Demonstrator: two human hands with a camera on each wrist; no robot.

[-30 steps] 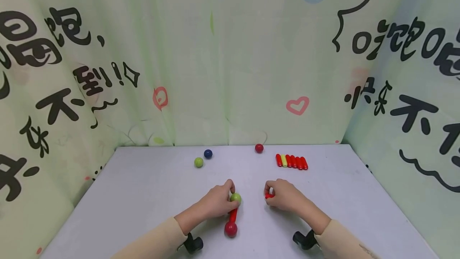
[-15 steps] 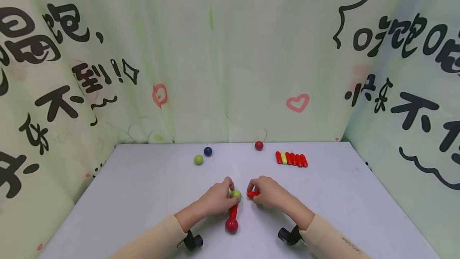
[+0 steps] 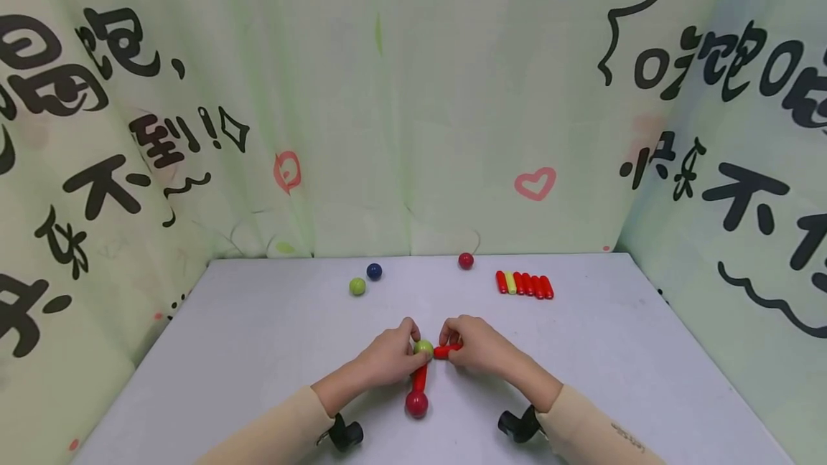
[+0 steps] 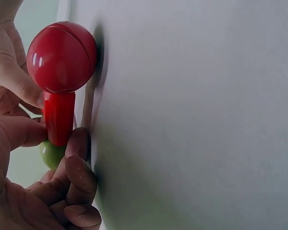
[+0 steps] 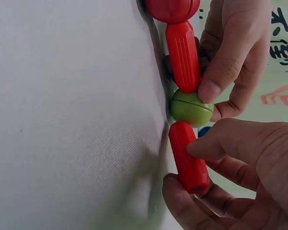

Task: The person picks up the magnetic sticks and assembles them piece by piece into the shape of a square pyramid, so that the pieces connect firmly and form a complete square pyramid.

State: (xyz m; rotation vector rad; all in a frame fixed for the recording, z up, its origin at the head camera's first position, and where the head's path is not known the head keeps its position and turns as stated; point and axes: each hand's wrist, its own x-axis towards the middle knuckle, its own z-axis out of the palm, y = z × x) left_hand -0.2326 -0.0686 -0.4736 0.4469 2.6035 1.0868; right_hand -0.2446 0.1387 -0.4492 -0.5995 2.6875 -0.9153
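In the head view my left hand [image 3: 390, 359] pinches a green ball [image 3: 423, 346] between thumb and fingers, low over the table. A ribbed red rod [image 5: 183, 57] joins that ball to a larger-looking red ball [image 3: 416, 405], which lies toward me. My right hand [image 3: 479, 345] holds a second red rod [image 5: 186, 155] between thumb and fingers. This rod lies roughly sideways, its rounded tip right at the green ball's right side. The right wrist view shows a dark spot on the rod's other end. In the left wrist view, the red ball [image 4: 62, 57] partly covers what lies behind it.
Farther back on the white table [image 3: 258, 350] lie a loose green ball [image 3: 357, 286], a dark blue ball [image 3: 374, 272] and a red ball [image 3: 466, 261]. A row of red rods [image 3: 528, 285] with one yellow rod [image 3: 510, 283] lies back right. A printed curtain [image 3: 413, 128] encloses the table.
My right hand has moved left with its red rod, bringing the tip up to the green ball. My left hand stays in place, holding the green ball.
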